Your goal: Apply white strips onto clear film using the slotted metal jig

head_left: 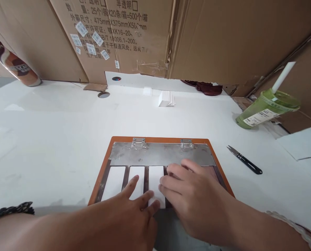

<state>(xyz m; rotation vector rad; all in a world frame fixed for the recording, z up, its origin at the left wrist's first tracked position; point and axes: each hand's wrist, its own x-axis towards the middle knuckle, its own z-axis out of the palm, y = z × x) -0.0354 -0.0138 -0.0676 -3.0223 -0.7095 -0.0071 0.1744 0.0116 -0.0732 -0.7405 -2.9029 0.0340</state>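
An orange-edged board (107,153) with a hinged metal plate (160,155) lies in front of me. Below the plate, white strips (115,179) sit side by side in dark slots. My left hand (134,216) is spread over them, its fingertips resting on or just above the second strip (137,174) and the third strip (156,176). Arched over the board's right part is my right hand (194,195), fingers bent and somewhat apart, tips at the third strip's right edge. Its thumb and whatever lies under the palm are hidden.
Black thread snips (245,160) lie right of the board. Farther right stands a green drink cup (262,108) with a straw. A small white stack (166,98) sits behind the board. Cardboard (124,38) walls the back of the white table (53,139); a can (16,66) leans at far left.
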